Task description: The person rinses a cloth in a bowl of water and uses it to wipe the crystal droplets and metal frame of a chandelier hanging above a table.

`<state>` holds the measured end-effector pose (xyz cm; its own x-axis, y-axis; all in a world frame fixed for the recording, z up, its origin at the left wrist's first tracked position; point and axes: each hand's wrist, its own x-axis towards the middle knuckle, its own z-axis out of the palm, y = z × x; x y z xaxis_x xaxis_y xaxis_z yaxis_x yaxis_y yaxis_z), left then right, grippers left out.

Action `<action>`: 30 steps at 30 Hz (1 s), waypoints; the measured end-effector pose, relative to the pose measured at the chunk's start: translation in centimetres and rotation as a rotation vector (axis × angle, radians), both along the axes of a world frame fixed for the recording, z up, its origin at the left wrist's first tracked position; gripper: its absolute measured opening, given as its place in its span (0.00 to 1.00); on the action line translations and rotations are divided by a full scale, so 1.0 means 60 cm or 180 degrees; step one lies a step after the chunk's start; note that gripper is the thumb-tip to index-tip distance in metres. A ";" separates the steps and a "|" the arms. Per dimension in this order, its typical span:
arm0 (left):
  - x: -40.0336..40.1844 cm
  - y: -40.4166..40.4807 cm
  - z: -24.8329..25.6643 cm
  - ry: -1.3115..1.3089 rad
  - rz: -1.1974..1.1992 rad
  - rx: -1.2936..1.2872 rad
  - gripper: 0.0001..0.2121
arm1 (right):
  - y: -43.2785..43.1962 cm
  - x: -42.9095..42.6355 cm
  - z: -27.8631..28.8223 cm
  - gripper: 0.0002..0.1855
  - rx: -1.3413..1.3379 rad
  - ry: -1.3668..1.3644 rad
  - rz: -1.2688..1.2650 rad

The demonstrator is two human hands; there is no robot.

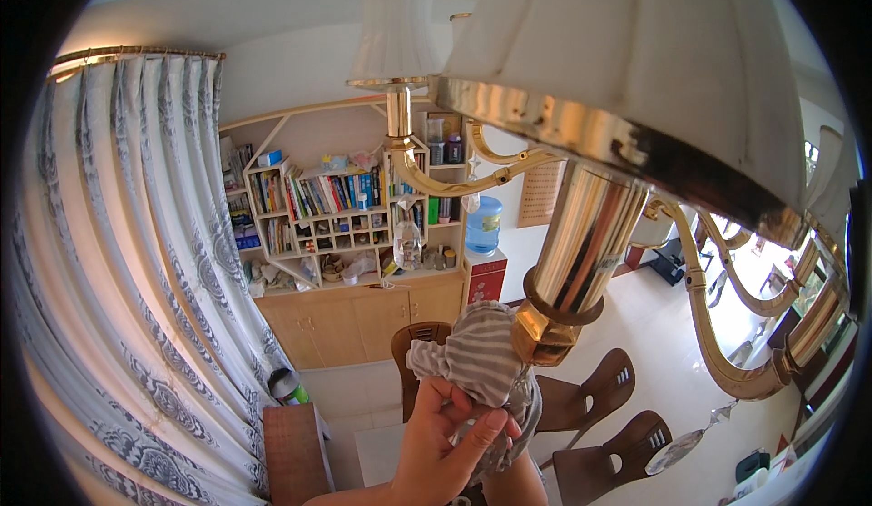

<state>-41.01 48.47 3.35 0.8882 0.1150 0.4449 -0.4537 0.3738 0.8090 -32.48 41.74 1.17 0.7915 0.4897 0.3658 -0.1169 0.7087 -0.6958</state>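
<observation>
A brass chandelier arm (593,233) with a large white glass shade (633,56) hangs close in front of me. Below its faceted amber end piece (548,332) is a clear crystal pendant (523,390), partly covered by cloth and fingers. My left hand (446,431) has its thumb and fingers closed around the pendant's lower part. A grey-and-white striped cloth (480,349) is bunched against the pendant and drapes over my right hand (516,482). Mostly the wrist of that hand shows; its fingers are largely hidden, gripping the cloth from behind.
More brass arms (702,315) curve at the right, with crystal pendants (678,451) hanging from them. Another shade (397,29) stands farther off. Below are brown chairs (606,451), a white table (378,451) and a wooden bench (293,445). Curtains (136,267) hang left; a bookcase (327,226) stands behind.
</observation>
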 end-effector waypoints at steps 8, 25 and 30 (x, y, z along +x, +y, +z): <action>0.002 -0.006 -0.004 0.0073 0.0102 0.0009 0.12 | -0.009 0.006 -0.013 0.17 -0.0505 -0.0881 -0.0555; -0.003 0.000 -0.001 0.0235 0.0499 0.0449 0.13 | -0.023 -0.026 0.013 0.20 0.0215 0.0270 -0.0242; -0.002 -0.009 -0.003 0.0082 0.1095 0.0848 0.14 | -0.039 -0.060 -0.015 0.22 0.0498 0.0361 -0.1084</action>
<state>-41.15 47.93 3.14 0.8293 0.2905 0.4774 -0.4938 -0.0190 0.8694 -36.11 39.39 0.29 0.9388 0.1371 0.3161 0.0735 0.8167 -0.5723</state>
